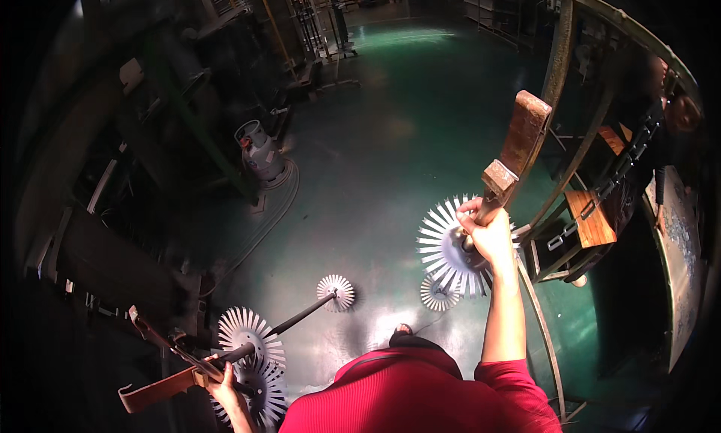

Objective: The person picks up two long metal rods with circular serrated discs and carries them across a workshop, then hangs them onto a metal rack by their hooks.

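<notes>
My right hand [493,236] is closed round the narrow lower end of a rusty brown metal bracket [524,136], raised at centre right. Just below and left of it is a large pale slotted disc [434,241], with a smaller slotted disc [440,295] lower down. At the lower left my left hand [223,392] is closed round the base of another rusty bracket [158,390], at the end of a dark shaft [302,313]. Beside that hand are two big slotted discs, an upper one [242,326] and a lower one [272,394]. A small slotted disc [336,292] is at the shaft's far end.
A grey gas cylinder [261,153] with a hose stands left on the green floor [375,155]. Dark machinery lines the left. At right are a metal frame [563,50], a hanging chain [601,196], a wooden block [591,218], and another person's hand [660,221] by a worn panel [674,260].
</notes>
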`<state>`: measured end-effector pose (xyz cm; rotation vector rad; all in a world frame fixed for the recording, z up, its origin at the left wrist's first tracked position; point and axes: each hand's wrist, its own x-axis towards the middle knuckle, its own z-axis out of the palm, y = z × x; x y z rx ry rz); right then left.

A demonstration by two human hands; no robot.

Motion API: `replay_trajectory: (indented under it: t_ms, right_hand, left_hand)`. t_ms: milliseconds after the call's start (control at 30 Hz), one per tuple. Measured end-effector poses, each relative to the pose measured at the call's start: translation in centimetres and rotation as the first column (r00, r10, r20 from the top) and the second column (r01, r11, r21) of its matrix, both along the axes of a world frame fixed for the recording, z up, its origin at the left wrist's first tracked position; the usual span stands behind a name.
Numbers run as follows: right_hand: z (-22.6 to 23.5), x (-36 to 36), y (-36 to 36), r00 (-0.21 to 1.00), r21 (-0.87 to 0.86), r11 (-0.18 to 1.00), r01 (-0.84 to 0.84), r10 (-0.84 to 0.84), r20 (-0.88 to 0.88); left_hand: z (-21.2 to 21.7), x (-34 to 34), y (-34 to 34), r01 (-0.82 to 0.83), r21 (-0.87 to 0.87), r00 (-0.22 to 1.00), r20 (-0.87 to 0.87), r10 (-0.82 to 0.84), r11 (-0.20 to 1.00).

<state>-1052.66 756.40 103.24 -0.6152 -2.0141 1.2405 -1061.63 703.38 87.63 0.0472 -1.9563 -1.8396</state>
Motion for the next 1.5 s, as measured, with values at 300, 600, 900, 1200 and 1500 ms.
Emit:
replay_trajectory:
  t_ms: [300, 600, 900, 1200, 1500]
  right_hand:
    - [2.4, -29.2, 22.7, 0.971, 0.221, 0.957, 0.188, -0.214, 0.103]
    - [-1.8, -55.2, 52.9, 0.902, 0.154, 0.9, 0.409, -0.424, 0.082]
    - [-4.3, -83.6, 81.8, 0.759, -0.047, 0.766, 0.642, -0.625, 0.184]
    - [-4.1, -110.4, 110.1, 0.706, 0.015, 0.81, 0.586, -0.519, 0.481]
    - [-1.4, -129.5, 136.0, 0.636, -0.082, 0.699, 0.71, -0.587, 0.501]
  left_hand:
    - [5.4, -30.5, 23.7, -0.008, 0.076, 0.999, 0.038, 0.005, 0.997]
    - [7.2, -68.3, 54.5, 0.111, -0.121, 0.985, 0.148, -0.092, 0.986]
    - [6.9, -107.8, 84.6, 0.194, -0.057, 0.976, 0.11, -0.187, 0.979]
    - [10.3, -135.4, 114.7, 0.25, -0.145, 0.967, 0.089, -0.239, 0.957]
    - [10.8, -161.8, 147.6, 0.389, -0.083, 0.913, 0.169, -0.372, 0.918]
